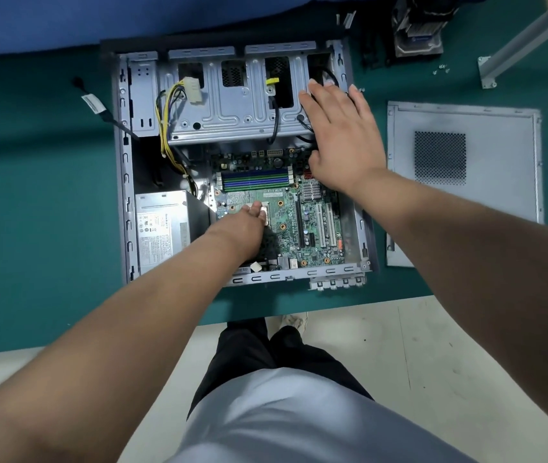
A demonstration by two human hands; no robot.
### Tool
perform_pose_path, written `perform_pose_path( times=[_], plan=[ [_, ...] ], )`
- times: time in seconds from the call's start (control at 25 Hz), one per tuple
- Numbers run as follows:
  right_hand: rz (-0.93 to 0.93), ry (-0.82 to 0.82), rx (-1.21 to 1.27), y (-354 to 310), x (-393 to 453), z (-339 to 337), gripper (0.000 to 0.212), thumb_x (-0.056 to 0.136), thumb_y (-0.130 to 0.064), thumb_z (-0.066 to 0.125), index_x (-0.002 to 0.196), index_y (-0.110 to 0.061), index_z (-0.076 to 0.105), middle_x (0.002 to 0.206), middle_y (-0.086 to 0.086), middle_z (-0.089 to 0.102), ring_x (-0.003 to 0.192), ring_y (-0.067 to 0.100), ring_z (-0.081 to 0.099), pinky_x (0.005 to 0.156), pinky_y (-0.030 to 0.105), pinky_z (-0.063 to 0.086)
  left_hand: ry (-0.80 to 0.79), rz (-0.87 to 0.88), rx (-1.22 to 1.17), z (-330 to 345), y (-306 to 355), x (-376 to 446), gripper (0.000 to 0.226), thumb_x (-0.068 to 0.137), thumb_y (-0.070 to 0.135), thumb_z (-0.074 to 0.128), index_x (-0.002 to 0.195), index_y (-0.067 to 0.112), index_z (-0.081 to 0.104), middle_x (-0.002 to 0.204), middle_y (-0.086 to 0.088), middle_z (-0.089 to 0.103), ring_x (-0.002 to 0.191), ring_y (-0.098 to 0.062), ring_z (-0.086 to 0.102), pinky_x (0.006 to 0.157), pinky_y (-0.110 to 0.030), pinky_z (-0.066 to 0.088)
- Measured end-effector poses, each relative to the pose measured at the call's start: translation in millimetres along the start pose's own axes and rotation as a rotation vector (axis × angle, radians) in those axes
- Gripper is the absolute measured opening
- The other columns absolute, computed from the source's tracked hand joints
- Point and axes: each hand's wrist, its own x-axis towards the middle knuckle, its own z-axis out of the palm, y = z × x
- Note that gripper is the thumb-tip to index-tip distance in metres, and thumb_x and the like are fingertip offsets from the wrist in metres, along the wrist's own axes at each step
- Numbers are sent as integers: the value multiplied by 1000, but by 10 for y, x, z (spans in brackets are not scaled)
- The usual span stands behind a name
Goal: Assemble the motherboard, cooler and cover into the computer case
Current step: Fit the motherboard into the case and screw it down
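Observation:
The grey computer case (122,182) lies open on the green table. Inside it sits the green motherboard (286,208) with blue memory slots, below the drive cage (232,108). My left hand (249,222) reaches onto the board and its fingers touch the CPU socket area; the fingertips are partly hidden. My right hand (339,128) is spread flat with straight fingers over the case's far right corner, above black cables. The grey side cover (500,128) with a mesh vent lies flat to the right of the case. The cooler (419,25) stands at the table's back right.
A power supply (162,228) fills the case's lower left, with yellow-black wires (169,105) looping above it. A loose black cable (98,108) lies left of the case. Small screws (441,69) and a metal frame leg (506,58) are at the back right. The table edge runs close below the case.

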Motion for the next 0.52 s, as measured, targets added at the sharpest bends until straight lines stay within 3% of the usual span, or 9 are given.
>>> perform_pose_path(
  times=[0.2,0.4,0.52],
  plan=[
    [-6,-16,-31,-7,-13,7,92,85,-29,66,162,-16,18,170,6,16,157,26,15,128,47,7,-92,-31,10,-92,12,55,78,95,-12,35,163,10,6,171,-5,-12,154,-35,24,114,-48,42],
    [1,-17,-21,-14,3,-8,92,84,-27,65,162,-17,18,170,5,17,156,25,15,128,47,6,-117,-120,-41,-203,162,-4,74,96,-11,42,162,8,15,171,-7,-9,153,-39,24,110,-52,46],
    [14,-18,6,-13,-3,-15,91,84,-26,65,162,-17,20,170,3,17,156,24,15,128,45,5,-104,-77,-57,-221,114,-28,75,96,-10,42,163,6,11,172,-8,-5,150,-38,31,110,-48,47]
  ],
)
